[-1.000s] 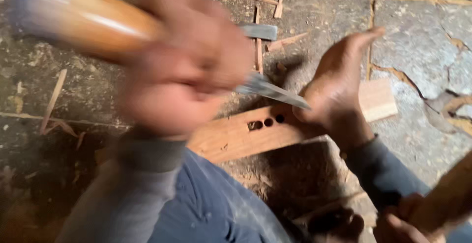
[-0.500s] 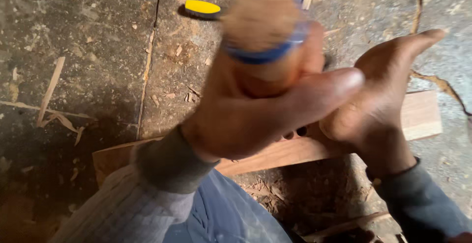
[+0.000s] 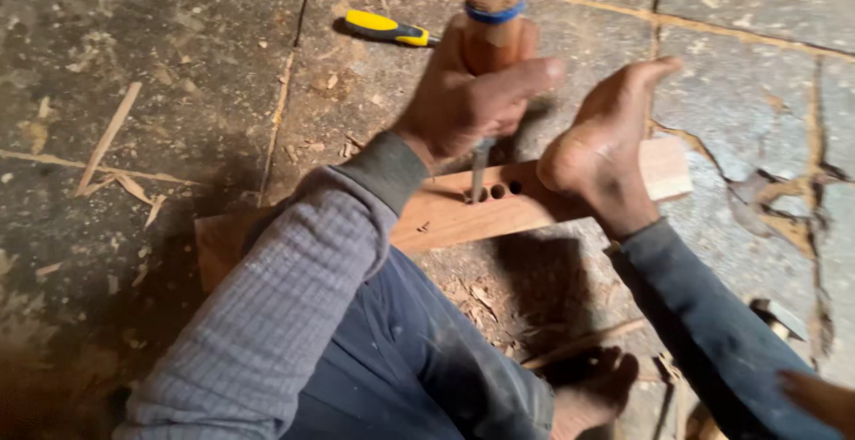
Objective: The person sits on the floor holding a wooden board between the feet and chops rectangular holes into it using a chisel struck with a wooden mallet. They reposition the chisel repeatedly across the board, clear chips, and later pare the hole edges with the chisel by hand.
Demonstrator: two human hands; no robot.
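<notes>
The left hand point(image 3: 476, 101) was closed in a full grip around the wooden handle of a chisel point(image 3: 491, 26), which stood nearly upright with its blade tip set at the left end of a row of drilled holes point(image 3: 497, 191) in a wooden plank point(image 3: 445, 213) lying on the stone floor point(image 3: 178, 66). At 3 o'clock from the holes a bare foot point(image 3: 601, 150) pressed down on the plank, and at 10 o'clock from the chisel, well apart, lay a yellow-handled tool point(image 3: 387, 28). The right hand point(image 3: 824, 400) was only partly visible at the lower right edge at 5 o'clock, so its grip cannot be told.
</notes>
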